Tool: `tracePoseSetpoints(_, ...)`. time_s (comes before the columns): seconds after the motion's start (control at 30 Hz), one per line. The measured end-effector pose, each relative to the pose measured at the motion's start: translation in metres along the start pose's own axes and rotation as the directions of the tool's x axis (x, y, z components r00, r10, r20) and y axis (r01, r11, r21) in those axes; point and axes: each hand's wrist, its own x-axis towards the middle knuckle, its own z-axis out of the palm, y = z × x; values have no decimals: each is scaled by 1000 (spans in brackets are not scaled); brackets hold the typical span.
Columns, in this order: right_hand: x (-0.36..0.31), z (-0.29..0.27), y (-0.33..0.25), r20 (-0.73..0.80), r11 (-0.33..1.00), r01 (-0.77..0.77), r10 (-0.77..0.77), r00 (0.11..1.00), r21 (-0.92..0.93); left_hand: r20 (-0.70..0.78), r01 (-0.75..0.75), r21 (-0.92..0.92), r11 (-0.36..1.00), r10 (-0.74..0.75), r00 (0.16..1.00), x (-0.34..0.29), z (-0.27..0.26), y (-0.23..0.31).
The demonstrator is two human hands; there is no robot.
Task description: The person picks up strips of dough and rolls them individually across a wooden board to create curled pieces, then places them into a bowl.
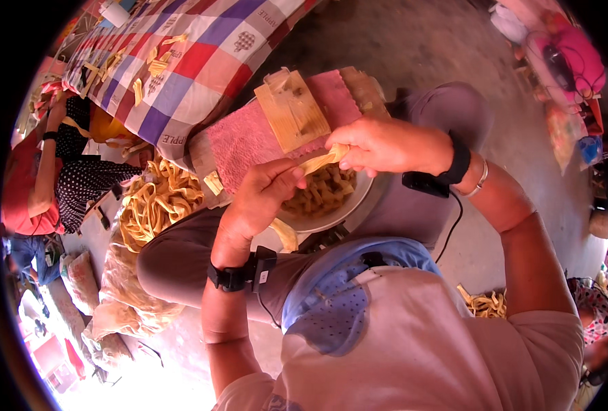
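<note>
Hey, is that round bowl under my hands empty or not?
Not empty: tan pieces lie inside the round bowl. How deep they go, I can't tell from above.

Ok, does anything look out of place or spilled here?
Mildly: a few loose strips lie scattered on the checked cloth, apart from the main heap near the left knee. I see no obvious damage.

I read a makeshift workshop on my feed | beneath the fingers (353,134): bowl (338,214) of pieces | left: heaped yellow strips (160,205), co-worker (26,181) beyond | ahead-left: strip-strewn checked cloth (215,61) | right: grey floor (516,233)
</note>
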Motion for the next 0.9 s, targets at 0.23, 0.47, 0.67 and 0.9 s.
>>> tracePoseSetpoints(0.23, -5, 5, 14, -121, 875, 249, -325, 938, -414, 65, 36, 6, 999, -37, 997, -6, -3, -6)
tracePoseSetpoints(0.47, 5, 3, 7, -8, 969, 210, -213, 977, -133, 80, -49, -20, 999, 51, 995, 4, -5, 4)
tracePoseSetpoints(0.67, 33, 1, 27, -282, 963, 250, -268, 921, -97, -90, -94, 255, 962, 120, 989, 29, -24, -3)
tracePoseSetpoints(0.9, 64, -1, 29, -503, 887, 270, -440, 744, -375, -220, -84, 362, 928, 173, 960, 59, -52, -18)
